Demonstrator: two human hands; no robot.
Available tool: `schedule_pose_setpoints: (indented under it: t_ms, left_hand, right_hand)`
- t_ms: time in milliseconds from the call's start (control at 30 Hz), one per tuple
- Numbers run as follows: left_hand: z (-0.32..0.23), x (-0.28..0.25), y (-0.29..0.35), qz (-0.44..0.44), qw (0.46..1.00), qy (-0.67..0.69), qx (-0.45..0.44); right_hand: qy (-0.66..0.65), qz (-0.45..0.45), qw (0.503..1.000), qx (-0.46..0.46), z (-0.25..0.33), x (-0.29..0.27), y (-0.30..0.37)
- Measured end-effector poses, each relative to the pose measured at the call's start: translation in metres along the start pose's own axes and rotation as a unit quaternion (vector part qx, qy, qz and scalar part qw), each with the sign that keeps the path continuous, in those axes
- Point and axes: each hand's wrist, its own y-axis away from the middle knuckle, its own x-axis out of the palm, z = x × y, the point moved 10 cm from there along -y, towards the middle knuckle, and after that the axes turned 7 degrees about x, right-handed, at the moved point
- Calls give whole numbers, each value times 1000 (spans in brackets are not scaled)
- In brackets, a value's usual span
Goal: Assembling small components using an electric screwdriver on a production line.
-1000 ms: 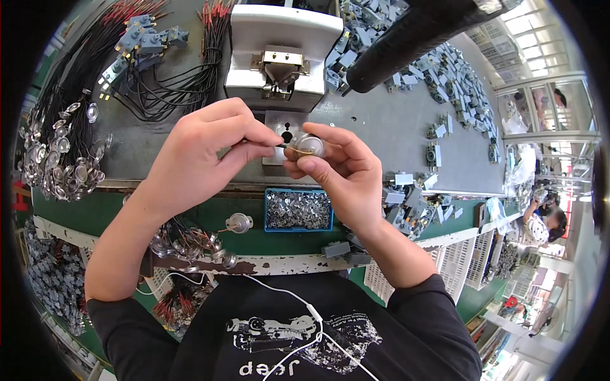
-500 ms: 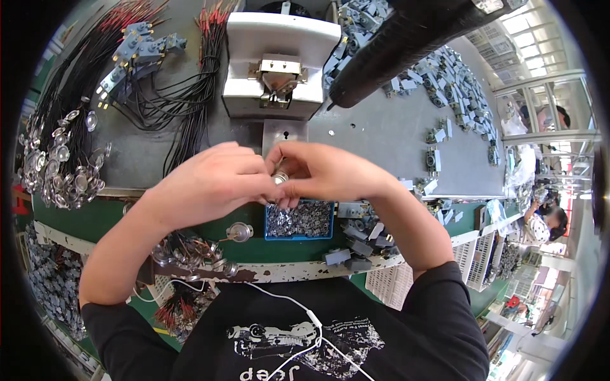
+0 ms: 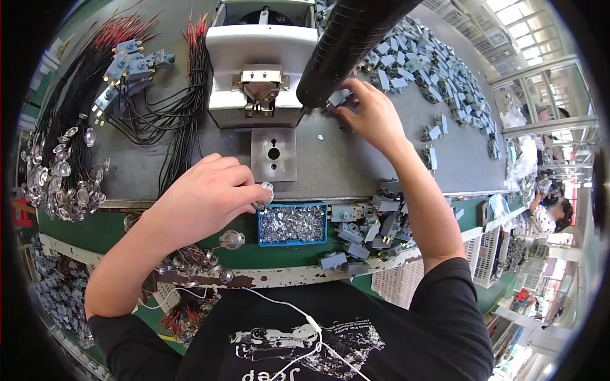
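Between thumb and fingers, my left hand (image 3: 213, 190) pinches a round silver metal part (image 3: 267, 190) just above the back edge of a blue tray (image 3: 292, 243). Small shiny metal pieces (image 3: 292, 223) fill that tray. My right hand (image 3: 378, 120) is stretched farther out, with thumb and forefinger closed on a grey plastic block (image 3: 338, 98) beside the black tube (image 3: 333, 57). The tube partly hides the block. Ahead of my left hand lies a flat metal plate (image 3: 290, 155) with holes, in front of the white and metal press (image 3: 260, 39).
Grey blocks (image 3: 445, 79) are heaped at the far right, and more (image 3: 368, 228) lie right of the tray. Black wires (image 3: 181, 108) and round metal parts (image 3: 76, 190) cover the left. One round metal part (image 3: 232, 239) rests on the green front ledge.
My hands have parted. The right has reached forward and right to a grey block; the left keeps the round metal part near the tray. The metal plate is now uncovered.
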Motion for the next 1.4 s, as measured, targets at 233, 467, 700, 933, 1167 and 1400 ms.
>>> schedule_pose_setpoints:
  t_ms: [233,467,700,933,1167,1400]
  left_hand:
    - [1,0,4,10,1000,-10,-6]
    - [0,1,10,24,1000,-13,4]
    - [0,-1,11,18,1000,-21,-1]
    - [0,-3,10,3,1000,-16,2]
    - [1,-7,8,-6,1000,-6,0]
    - [3,-28,5,-78,997,7,-10]
  right_hand:
    - [-59,-136,986,-76,21,-41,47]
    - [-408,144,896,95,84,6,85]
    - [-162,102,981,-24,120,30,54]
    - [-150,28,986,-65,120,25,62]
    - [-21,61,996,-64,119,28,64]
    - [-11,88,994,-67,117,26,65]
